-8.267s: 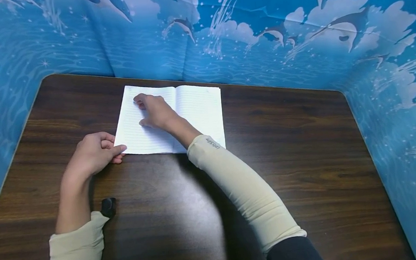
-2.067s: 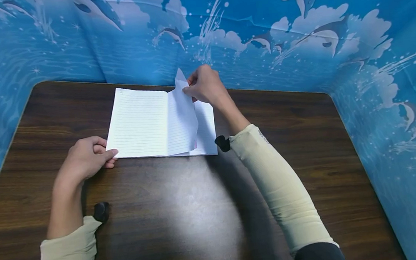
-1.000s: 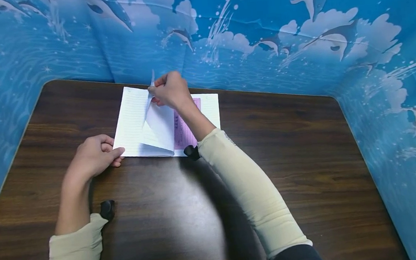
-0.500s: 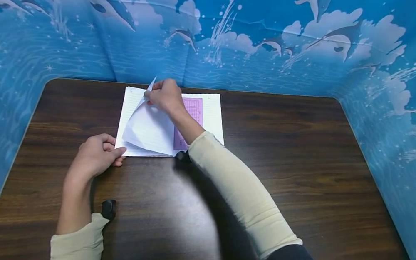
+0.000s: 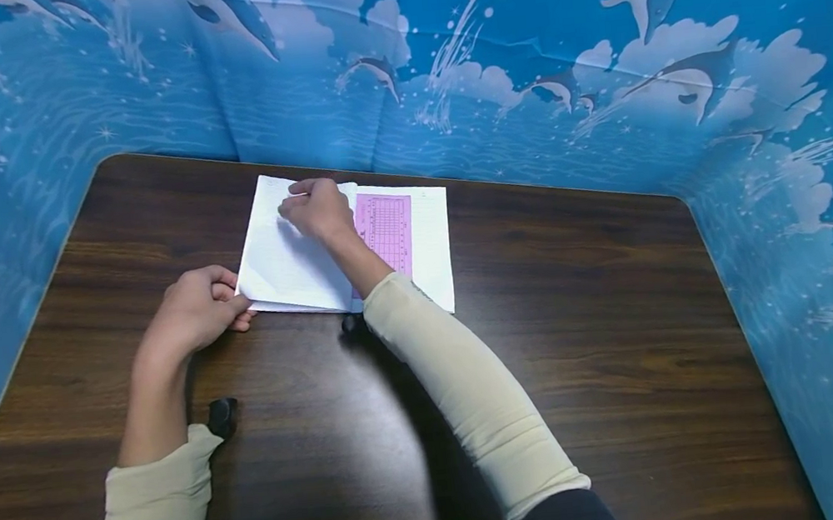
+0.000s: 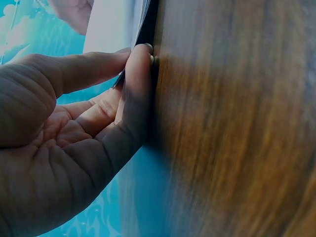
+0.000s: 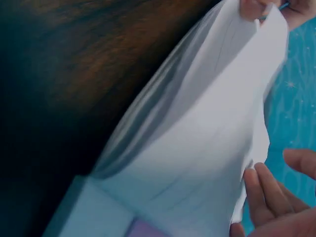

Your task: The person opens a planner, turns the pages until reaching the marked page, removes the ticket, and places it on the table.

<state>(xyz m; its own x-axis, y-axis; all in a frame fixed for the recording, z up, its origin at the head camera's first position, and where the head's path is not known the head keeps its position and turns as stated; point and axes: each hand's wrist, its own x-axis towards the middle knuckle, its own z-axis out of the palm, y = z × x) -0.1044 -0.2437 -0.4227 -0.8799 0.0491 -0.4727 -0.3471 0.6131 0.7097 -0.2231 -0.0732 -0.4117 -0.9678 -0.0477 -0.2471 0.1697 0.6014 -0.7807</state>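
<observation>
An open lined notebook (image 5: 431, 242) lies near the table's far edge. On its right half a purple printed grid (image 5: 388, 221) shows. My left hand (image 5: 195, 310) pinches the notebook's near left corner between thumb and fingers; in the left wrist view that hand (image 6: 74, 133) has the cover and pages between thumb and forefinger. My right hand (image 5: 320, 211) is over the left page (image 5: 284, 260). The right wrist view shows the right hand's (image 7: 279, 205) fingers extended against the edge of the curving page (image 7: 207, 128), the thumb apart from them.
The dark wood table (image 5: 605, 342) extends to both sides and in front of the notebook. A blue dolphin-print cloth (image 5: 479, 53) hangs behind and beside it. Small black devices, such as the left one (image 5: 222, 418), sit at the sleeve cuffs.
My right hand has carried a page over from right to left and released it, uncovering the purple grid. My left hand has kept its hold on the corner.
</observation>
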